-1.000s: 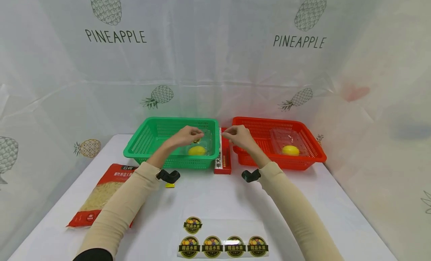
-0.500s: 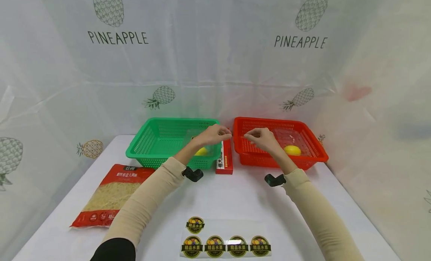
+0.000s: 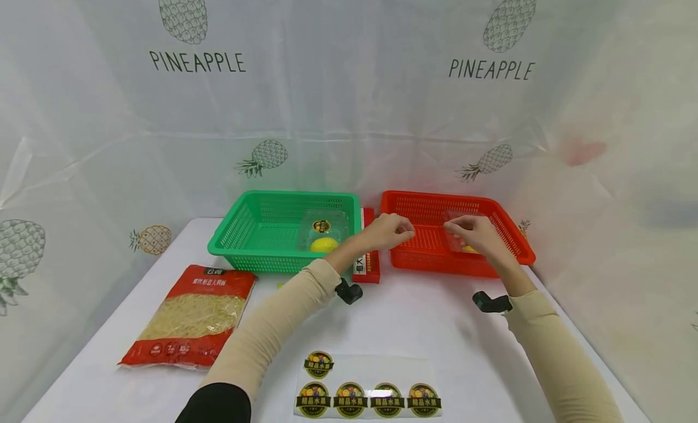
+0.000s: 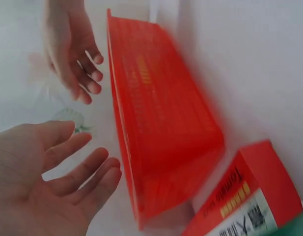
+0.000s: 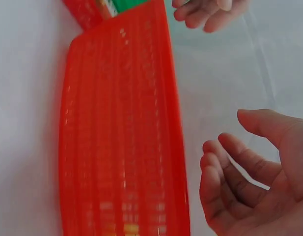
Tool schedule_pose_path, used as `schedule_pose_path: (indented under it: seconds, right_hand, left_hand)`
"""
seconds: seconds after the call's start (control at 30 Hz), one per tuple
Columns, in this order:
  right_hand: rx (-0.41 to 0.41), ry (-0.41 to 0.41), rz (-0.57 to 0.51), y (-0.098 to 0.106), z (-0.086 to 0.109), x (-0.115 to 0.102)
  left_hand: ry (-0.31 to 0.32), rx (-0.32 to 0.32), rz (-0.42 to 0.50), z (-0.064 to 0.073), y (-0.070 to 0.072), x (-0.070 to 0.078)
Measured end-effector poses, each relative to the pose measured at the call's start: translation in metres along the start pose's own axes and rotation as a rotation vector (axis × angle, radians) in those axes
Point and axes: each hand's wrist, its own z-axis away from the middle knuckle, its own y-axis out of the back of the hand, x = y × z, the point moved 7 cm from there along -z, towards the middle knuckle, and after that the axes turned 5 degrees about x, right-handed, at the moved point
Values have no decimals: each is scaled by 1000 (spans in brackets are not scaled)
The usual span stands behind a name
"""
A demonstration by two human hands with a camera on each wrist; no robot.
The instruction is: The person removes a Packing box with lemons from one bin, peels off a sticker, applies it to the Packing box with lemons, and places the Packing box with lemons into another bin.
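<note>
From here I see a smooth, perforated red plastic basket (image 3: pixel 436 263) and a glossy, flat red-and-clear plastic-film bag (image 3: pixel 191 317)

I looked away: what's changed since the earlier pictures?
The left hand moved right, from the green basket to the red basket; the right hand moved right, farther along the red basket. Neither took hold of anything. Both baskets and the pasta bag stayed put.

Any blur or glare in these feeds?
Head: mostly sharp, glare on the sticker sheet, soft shadows on the table; left wrist: red basket blurred, red box print soft but partly readable; right wrist: the red basket's holes streaked.
</note>
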Motion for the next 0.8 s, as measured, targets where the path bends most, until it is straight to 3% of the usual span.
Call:
schedule_pose_path:
  seconds: [0.27, 0.5, 0.8]
  right_hand:
    - [31, -42, 139, 24, 10, 30]
    - [72, -89, 218, 44, 10, 52]
    - [2, -150, 296, 53, 1, 74]
  left_hand:
    - [13, -20, 58, -22, -27, 10]
    - [61, -36, 118, -28, -47, 12]
    - [123, -19, 63, -32, -59, 16]
